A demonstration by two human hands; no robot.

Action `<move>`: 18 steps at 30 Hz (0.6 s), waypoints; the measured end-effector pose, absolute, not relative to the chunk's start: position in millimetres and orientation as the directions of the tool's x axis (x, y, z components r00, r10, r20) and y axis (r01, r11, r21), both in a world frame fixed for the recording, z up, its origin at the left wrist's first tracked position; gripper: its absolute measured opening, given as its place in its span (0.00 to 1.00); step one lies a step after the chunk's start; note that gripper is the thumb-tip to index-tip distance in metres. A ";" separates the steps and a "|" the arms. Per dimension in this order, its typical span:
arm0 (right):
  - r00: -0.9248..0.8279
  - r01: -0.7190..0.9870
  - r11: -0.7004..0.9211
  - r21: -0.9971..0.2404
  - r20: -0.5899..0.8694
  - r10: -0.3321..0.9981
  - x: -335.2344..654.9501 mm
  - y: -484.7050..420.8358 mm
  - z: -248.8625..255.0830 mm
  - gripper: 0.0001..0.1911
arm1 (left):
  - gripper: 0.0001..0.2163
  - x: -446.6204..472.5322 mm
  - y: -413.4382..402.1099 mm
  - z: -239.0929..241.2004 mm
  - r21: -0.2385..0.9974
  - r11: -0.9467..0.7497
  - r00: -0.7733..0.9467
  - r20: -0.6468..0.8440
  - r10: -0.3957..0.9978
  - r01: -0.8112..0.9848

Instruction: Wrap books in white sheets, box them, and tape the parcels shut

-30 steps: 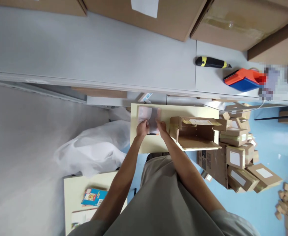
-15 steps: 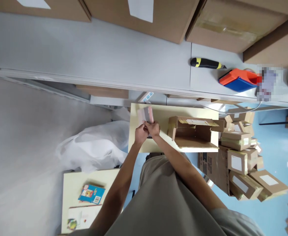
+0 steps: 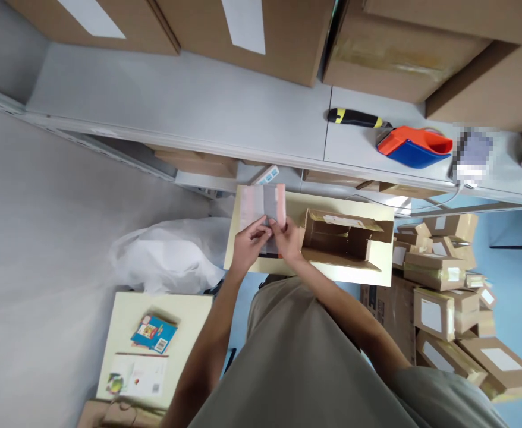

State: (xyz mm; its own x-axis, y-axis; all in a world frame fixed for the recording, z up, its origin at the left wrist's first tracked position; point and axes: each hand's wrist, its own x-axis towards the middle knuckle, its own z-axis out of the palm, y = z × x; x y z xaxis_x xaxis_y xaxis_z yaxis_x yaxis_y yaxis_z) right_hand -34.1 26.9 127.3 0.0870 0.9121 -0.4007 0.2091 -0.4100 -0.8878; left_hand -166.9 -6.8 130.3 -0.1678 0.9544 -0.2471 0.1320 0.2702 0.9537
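Observation:
Both my hands hold a thin flat packet in clear wrap, pinkish and grey, over a pale yellow table. My left hand grips its lower left part with the fingers curled round it. My right hand pinches its lower right edge. An open cardboard box lies on its side just right of my right hand, its opening turned toward me.
A grey shelf runs across above, with big cartons, a black and yellow knife and an orange and blue tape dispenser. Small taped boxes are piled at right. A white bag and a second table with booklets lie left.
The packet has been lifted and spread wider between my hands. The view has tilted, so the shelf and boxes have shifted left and up.

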 end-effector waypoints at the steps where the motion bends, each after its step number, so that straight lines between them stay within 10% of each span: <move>1: 0.069 0.152 -0.384 -0.911 -0.378 0.923 -18.9 22.5 138.7 0.19 | 0.28 -160.0 -9.1 147.2 0.959 0.268 -0.163 -0.252 0.954 0.089; 10: 0.000 -0.310 -0.403 -0.861 -0.424 0.906 139.7 -7.3 204.0 0.26 | 0.28 -92.4 -11.5 237.9 0.973 0.231 -0.304 -0.215 0.928 0.016; 18: 0.088 -0.280 -0.358 -0.890 -0.396 0.914 254.4 -25.0 195.2 0.27 | 0.17 -19.4 2.3 212.6 0.963 0.258 -0.295 -0.224 0.929 0.081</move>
State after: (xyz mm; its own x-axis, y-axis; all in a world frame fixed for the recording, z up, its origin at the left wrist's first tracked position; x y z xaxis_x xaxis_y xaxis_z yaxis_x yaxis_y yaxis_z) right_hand 254.4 -25.0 195.2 0.0881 0.9142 -0.3956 -0.2804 -0.3583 -0.8905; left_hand -19.4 2.3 212.6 -0.2948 0.9289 -0.2242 0.0812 0.2581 0.9627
